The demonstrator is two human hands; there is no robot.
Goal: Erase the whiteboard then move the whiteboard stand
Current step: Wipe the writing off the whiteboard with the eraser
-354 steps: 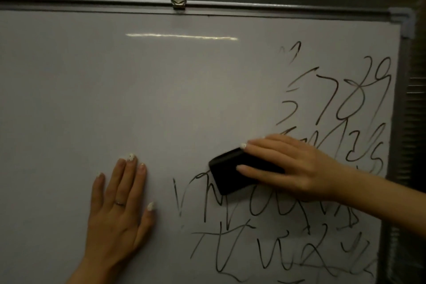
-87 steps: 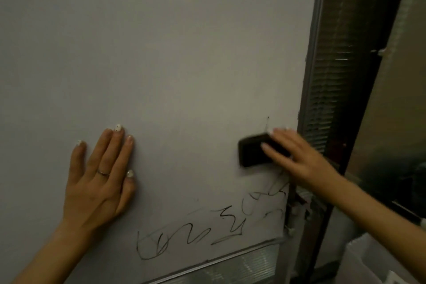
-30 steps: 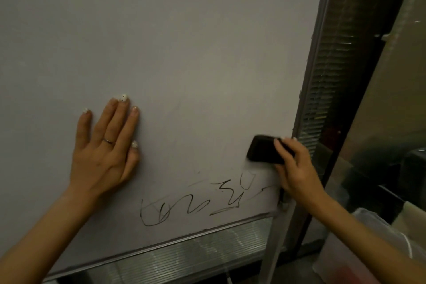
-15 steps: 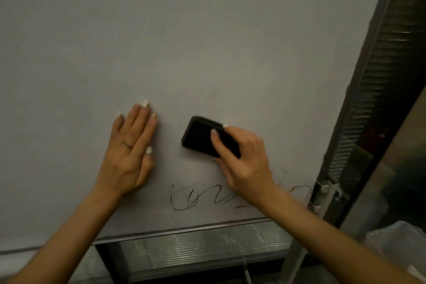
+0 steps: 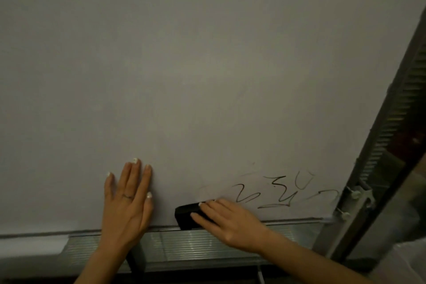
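Observation:
The whiteboard [image 5: 207,64] fills most of the view, wiped except for black scribbles [image 5: 281,193] near its lower right corner. My right hand [image 5: 230,221] presses a black eraser [image 5: 186,215] against the board just above its bottom edge, left of the scribbles. My left hand [image 5: 128,200] lies flat on the board with fingers spread, a ring on one finger, holding nothing. A ribbed metal tray [image 5: 196,244] runs under the board. The stand's grey upright [image 5: 359,193] with its bolts rises along the right edge.
Dark window blinds [image 5: 401,108] hang behind the stand on the right. A pale plastic-covered object [image 5: 405,260] sits at the bottom right corner. A dark post [image 5: 136,260] of the stand shows below the tray, between my arms.
My right hand has slid the eraser down to the board's bottom edge, wiping away the leftmost scribble. The view has shifted left and down. My left hand stays flat on the board.

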